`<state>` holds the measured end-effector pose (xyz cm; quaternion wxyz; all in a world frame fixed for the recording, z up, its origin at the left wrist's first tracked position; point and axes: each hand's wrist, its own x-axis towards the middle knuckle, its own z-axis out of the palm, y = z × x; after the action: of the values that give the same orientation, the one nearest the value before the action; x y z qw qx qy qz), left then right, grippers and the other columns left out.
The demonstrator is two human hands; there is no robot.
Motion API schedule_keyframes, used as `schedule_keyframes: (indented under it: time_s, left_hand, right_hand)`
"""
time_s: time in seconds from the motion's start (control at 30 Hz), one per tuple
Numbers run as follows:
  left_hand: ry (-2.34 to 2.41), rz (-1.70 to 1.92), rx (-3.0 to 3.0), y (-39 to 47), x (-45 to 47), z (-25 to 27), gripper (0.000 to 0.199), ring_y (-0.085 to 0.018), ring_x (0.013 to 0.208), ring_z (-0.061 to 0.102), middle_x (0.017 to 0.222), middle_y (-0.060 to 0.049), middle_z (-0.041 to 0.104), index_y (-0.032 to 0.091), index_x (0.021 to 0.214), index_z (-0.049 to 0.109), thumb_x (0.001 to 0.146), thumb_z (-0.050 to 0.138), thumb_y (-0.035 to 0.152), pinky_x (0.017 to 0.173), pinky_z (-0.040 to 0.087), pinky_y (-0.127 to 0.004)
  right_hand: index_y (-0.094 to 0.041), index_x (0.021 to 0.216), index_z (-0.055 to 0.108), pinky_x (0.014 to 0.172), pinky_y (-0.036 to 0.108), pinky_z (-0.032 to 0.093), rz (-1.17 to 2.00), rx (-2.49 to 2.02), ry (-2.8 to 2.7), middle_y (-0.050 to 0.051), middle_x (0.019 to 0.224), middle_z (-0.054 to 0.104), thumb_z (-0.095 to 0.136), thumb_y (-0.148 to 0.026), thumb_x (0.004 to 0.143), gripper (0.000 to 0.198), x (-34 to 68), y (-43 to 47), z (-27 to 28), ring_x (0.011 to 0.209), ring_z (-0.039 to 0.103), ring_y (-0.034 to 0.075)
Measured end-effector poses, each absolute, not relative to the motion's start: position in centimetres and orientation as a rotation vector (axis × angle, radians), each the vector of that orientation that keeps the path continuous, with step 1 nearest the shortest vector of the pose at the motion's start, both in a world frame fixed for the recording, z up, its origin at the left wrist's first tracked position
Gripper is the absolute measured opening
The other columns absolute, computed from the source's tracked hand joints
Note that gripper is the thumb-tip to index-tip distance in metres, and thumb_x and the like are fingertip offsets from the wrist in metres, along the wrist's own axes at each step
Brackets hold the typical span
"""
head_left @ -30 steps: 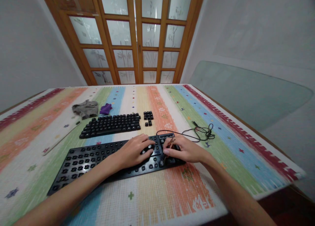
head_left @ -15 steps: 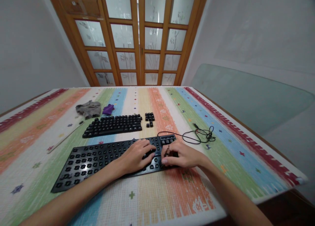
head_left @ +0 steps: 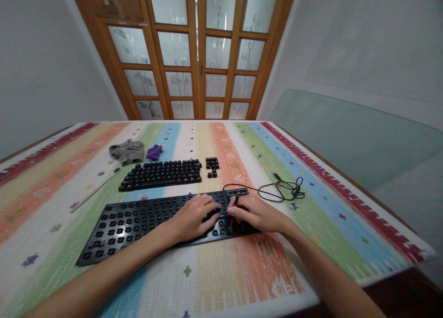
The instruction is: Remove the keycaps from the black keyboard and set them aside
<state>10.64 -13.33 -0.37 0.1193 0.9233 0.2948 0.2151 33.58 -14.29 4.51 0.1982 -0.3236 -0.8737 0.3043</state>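
Observation:
A black keyboard [head_left: 134, 221] lies in front of me with most of its keycaps off, its bare switches showing. My left hand [head_left: 195, 216] rests palm down on its middle right, fingers bent over the switches and thumb apart, holding nothing. Over the number pad, my right hand [head_left: 254, 212] pinches a slim dark keycap puller [head_left: 236, 200]. The puller's thin wires reach down to the keys, and my fingers partly hide it. Just beyond the keyboard, loose black keycaps [head_left: 161, 175] stand in rows, with a smaller group of keycaps [head_left: 212, 163] to their right.
A grey cloth [head_left: 127, 151] and a purple cloth [head_left: 154, 152] lie at the back left. A long thin brush [head_left: 95, 191] sits left of the keycaps. The keyboard's black cable [head_left: 273, 193] is coiled on the right. A striped cloth [head_left: 187, 285] covers the table.
My right hand has tilted and lifted slightly, bringing the puller more upright and its wires into view. My left hand stays on the keyboard. The whole view has shifted a little.

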Motion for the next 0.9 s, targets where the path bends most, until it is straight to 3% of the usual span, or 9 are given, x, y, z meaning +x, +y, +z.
schedule_keyframes:
  time_s: [0.5, 0.67, 0.83, 0.9]
  left_hand:
    - [0.83, 0.674, 2.58, -13.4, 10.6, 0.2, 0.025, -0.022, 0.093, 0.058, 0.096, -0.008, 0.063, 0.017, 0.112, 0.063, 0.091, 0.053, 0.026, 0.086, 0.048, -0.039]
    - [0.794, 0.669, 2.321, -14.6, 11.4, 1.5, 0.047, -0.022, 0.1, 0.061, 0.112, -0.008, 0.066, 0.02, 0.126, 0.056, 0.081, 0.068, 0.03, 0.091, 0.048, -0.039]
    - [0.817, 0.642, 1.986, -15.6, 12.4, 1.9, 0.038, -0.017, 0.079, 0.062, 0.098, -0.005, 0.07, 0.019, 0.118, 0.062, 0.083, 0.068, 0.033, 0.075, 0.049, -0.031]
    - [0.777, 0.668, 1.812, -15.5, 12.5, 1.7, 0.036, -0.016, 0.08, 0.061, 0.096, -0.005, 0.069, 0.017, 0.112, 0.064, 0.08, 0.072, 0.032, 0.074, 0.048, -0.029]
  right_hand:
    - [-0.015, 0.079, 0.057, 0.058, 0.024, 0.039, 1.073, -1.08, -1.961, -0.002, 0.061, 0.051, 0.041, -0.055, 0.097, 0.047, 34.5, -13.4, 3.0, 0.058, 0.052, 0.012]
    - [-0.014, 0.081, 0.061, 0.062, 0.025, 0.042, 1.042, -0.973, -1.984, 0.0, 0.067, 0.054, 0.042, -0.051, 0.097, 0.045, 34.1, -14.2, 3.8, 0.063, 0.055, 0.013]
    - [-0.014, 0.08, 0.064, 0.067, 0.026, 0.043, 0.956, -0.862, -2.05, 0.002, 0.072, 0.056, 0.041, -0.045, 0.099, 0.043, 34.1, -14.8, 4.6, 0.067, 0.054, 0.013]
    - [-0.013, 0.083, 0.064, 0.066, 0.026, 0.043, 0.964, -0.832, -2.052, 0.002, 0.076, 0.057, 0.041, -0.042, 0.099, 0.041, 34.3, -14.9, 4.7, 0.066, 0.053, 0.012]
